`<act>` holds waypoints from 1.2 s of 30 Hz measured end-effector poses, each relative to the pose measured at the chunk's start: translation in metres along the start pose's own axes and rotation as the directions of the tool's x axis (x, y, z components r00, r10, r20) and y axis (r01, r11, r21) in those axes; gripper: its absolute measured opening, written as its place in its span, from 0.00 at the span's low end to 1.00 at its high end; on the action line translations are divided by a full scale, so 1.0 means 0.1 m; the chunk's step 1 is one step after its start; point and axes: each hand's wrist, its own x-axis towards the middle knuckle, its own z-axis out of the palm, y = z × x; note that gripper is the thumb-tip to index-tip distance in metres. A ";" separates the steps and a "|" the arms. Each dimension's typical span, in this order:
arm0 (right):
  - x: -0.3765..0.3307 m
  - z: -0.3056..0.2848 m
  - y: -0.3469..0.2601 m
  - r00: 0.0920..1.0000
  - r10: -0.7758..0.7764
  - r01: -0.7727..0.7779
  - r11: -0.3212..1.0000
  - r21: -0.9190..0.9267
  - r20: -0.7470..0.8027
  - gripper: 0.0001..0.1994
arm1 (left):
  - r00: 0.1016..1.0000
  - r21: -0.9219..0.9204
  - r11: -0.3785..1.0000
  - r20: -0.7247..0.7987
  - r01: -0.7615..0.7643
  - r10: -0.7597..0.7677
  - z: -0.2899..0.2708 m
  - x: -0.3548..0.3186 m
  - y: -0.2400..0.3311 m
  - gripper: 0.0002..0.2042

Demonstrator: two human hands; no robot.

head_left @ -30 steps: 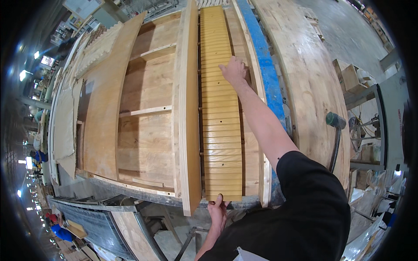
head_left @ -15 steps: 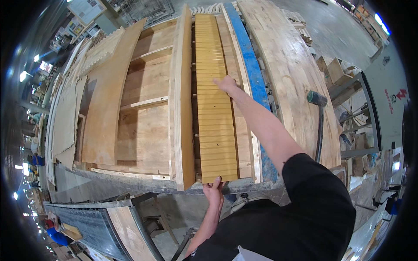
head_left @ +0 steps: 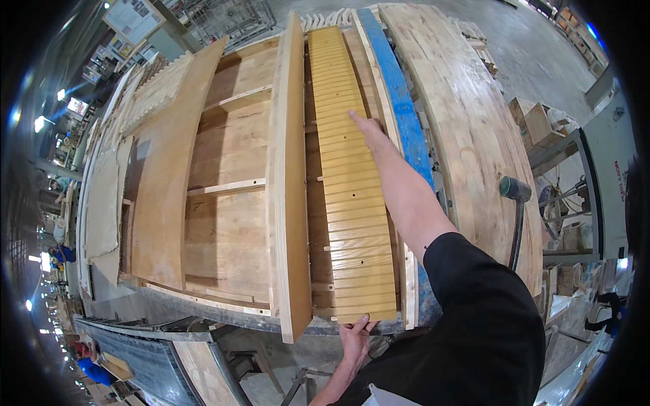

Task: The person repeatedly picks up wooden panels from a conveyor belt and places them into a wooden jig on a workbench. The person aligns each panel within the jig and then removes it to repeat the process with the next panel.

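A long, narrow, yellow grooved wooden panel point(head_left: 349, 183) is laid lengthwise on a wide wooden workbench point(head_left: 474, 135), and it runs from the near edge far away from the person. Its near end is gripped by the left hand point(head_left: 355, 338), which comes from below the bench edge; the fingers are closed on the end of the panel, with the fingertips seen on its top face. The right hand point(head_left: 369, 127) is stretched far forward on a bare forearm with a short black sleeve point(head_left: 474, 318). It is laid flat on the right edge of the yellow panel, at about the middle of its length, with the fingers extended and close together, so nothing is grasped by it.

Just to the left of the panel, a tall light wooden board point(head_left: 290, 189) is set on its edge, and it stands parallel to the panel. Further left, a large wooden frame with thin cross slats point(head_left: 230, 189) is seen, and a broad curved-looking plywood sheet point(head_left: 166, 196) is placed beside it. Just to the right of the panel, a thin pale wooden strip point(head_left: 372, 68) and a long blue strip point(head_left: 399, 101) are lying, also parallel to it. A dark hose with a grey round end point(head_left: 516, 193) is seen at the right side of the bench, well apart from both hands.
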 end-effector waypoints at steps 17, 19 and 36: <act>-0.16 -0.02 -0.10 0.993 -0.062 0.035 0.969 -0.243 -0.105 0.50 | 1.000 -0.004 1.000 0.001 -0.002 0.002 -0.22 0.15 -0.04 0.14; -0.20 -0.01 -0.11 0.991 -0.066 0.033 0.963 -0.266 -0.116 0.50 | 1.000 0.000 1.000 -0.004 0.007 -0.007 -0.17 0.14 0.02 0.14; -0.07 0.09 -0.02 0.989 -0.138 0.090 0.852 -0.516 -0.057 0.46 | 0.994 0.049 0.997 -0.079 -0.065 0.069 -0.15 0.16 0.25 0.09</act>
